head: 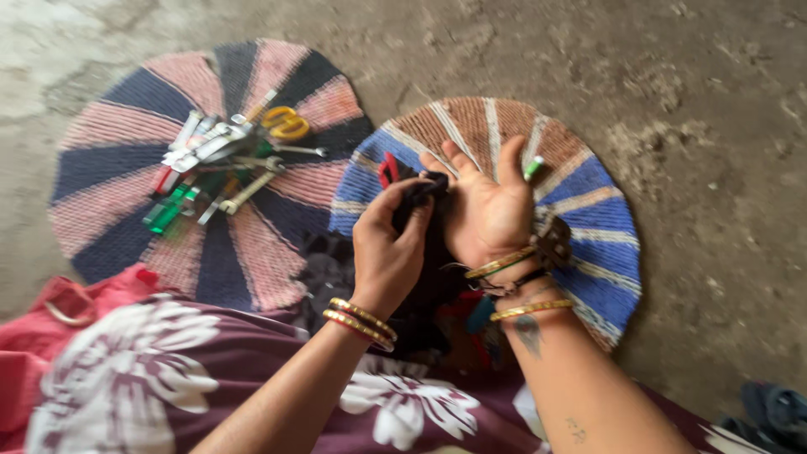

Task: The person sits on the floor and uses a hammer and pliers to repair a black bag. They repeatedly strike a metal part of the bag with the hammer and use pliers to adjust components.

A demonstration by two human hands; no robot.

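Over the left edge of the blue mat, pinching a small dark thing with the left hand. Closing the left fingers and thumb tight on its top end. Holding the right hand open just beside it, palm up, fingers spread wide, gripping nothing. Maybe touching the dark thing with the right palm; too blurry for telling.

Probably handling like something light and soft, maybe cloth. Likely bending and flopping, not staying stiff. Likely not slipping much and not breaking in a fall. Best taking hold at the top end, right where the pinch is now. Best catching the loose lower part with the open palm.

Working very close to the blue mat's left edge, with the right edge of the pink mat just beside it. Sitting close to a red thing at that same left edge, just left of the pinch. Pointing the right fingers toward a small green bit near the far side of the blue mat. Staying well apart from the tools and the yellow scissors in the middle of the pink mat.

Finding open room on the right half of the blue mat and on the floor past its right edge. Getting crowded at the near edge, with a dark pile and other small things packed between the mats and the lap.
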